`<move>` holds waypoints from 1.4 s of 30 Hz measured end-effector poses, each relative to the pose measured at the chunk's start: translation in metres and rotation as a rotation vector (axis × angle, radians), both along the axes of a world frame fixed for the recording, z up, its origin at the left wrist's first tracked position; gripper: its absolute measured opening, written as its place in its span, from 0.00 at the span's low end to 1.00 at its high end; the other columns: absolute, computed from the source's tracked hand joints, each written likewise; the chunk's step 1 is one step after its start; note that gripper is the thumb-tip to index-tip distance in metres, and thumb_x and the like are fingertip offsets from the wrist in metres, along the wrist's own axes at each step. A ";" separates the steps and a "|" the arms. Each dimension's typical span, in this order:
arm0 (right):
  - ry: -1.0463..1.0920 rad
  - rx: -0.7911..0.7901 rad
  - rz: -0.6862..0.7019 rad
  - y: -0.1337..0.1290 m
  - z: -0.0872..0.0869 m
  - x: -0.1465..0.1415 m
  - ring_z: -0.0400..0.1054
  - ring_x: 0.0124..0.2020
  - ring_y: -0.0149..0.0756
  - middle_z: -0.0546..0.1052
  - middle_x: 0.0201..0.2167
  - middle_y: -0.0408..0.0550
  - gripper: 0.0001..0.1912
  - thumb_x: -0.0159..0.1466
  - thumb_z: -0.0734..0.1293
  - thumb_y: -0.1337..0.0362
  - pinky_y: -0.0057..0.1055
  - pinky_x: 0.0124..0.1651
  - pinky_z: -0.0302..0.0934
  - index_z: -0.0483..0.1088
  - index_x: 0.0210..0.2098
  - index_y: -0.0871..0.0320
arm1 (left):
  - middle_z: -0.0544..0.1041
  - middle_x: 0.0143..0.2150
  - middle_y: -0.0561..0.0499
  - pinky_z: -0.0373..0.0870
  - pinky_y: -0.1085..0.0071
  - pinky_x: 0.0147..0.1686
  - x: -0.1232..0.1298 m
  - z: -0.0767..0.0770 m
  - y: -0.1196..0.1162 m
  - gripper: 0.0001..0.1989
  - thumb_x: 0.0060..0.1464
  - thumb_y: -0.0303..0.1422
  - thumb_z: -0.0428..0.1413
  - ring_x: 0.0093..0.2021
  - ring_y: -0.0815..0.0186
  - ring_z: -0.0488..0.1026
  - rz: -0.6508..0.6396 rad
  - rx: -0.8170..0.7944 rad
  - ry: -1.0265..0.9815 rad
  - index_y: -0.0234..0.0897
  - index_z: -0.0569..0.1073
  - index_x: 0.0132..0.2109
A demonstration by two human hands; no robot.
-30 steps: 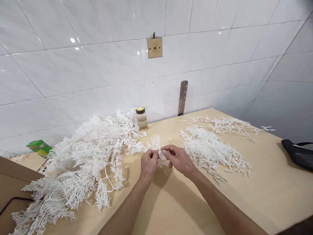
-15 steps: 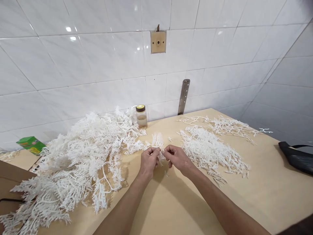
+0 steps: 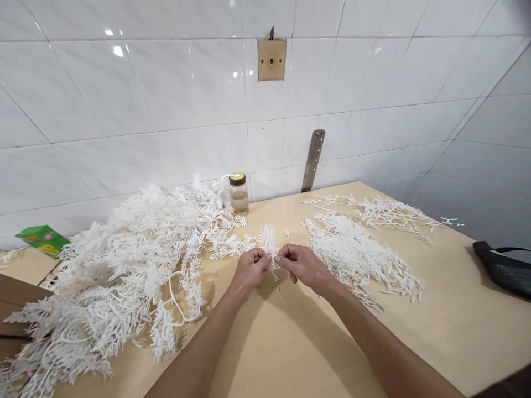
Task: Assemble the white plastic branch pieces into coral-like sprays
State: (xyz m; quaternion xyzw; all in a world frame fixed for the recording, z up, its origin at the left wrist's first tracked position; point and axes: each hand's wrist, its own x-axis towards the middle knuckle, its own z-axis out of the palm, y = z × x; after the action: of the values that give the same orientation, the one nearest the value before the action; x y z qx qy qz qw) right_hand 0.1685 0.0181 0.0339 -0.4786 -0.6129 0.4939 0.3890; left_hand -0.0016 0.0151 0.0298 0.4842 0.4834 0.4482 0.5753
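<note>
Between my hands is a small white plastic sprig (image 3: pixel 267 239), its feathery tips rising above my fingers. My left hand (image 3: pixel 251 270) is closed in a pinch on it. My right hand (image 3: pixel 302 266) also pinches at the sprig, thumb and forefinger close to the left fingertips. To the left spreads a big heap of white branching plastic foliage (image 3: pixel 124 271), with strands reaching toward my left hand. On the right, beside my right wrist, lies a flatter pile of small white sprigs (image 3: pixel 352 251). A tiny loose piece (image 3: pixel 280 293) rests on the table below my hands.
Thin bare white stems (image 3: pixel 390 213) lie at the back right of the wooden table (image 3: pixel 274 354). A lidded jar (image 3: pixel 239 194) and a metal strip (image 3: pixel 313 160) stand by the tiled wall. A green box (image 3: pixel 43 240) is far left, a black bag (image 3: pixel 504 268) far right.
The sprig between my fingers stands more upright and bunched now. Both hands keep their pinch, close together. The view has shifted slightly.
</note>
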 end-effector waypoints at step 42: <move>-0.205 0.046 0.014 0.005 -0.007 0.005 0.67 0.16 0.30 0.70 0.18 0.39 0.08 0.59 0.63 0.62 0.26 0.20 0.57 0.67 0.24 0.56 | 0.67 0.17 0.55 0.53 0.74 0.23 -0.002 -0.002 -0.001 0.18 0.48 0.46 0.60 0.19 0.72 0.59 -0.197 0.019 0.185 0.36 0.68 0.25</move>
State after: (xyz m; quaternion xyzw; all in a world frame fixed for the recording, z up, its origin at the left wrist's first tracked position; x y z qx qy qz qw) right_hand 0.1735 0.0232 0.0272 -0.5135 -0.6640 0.4307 0.3316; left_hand -0.0039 0.0139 0.0276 0.5742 0.4801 0.3475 0.5648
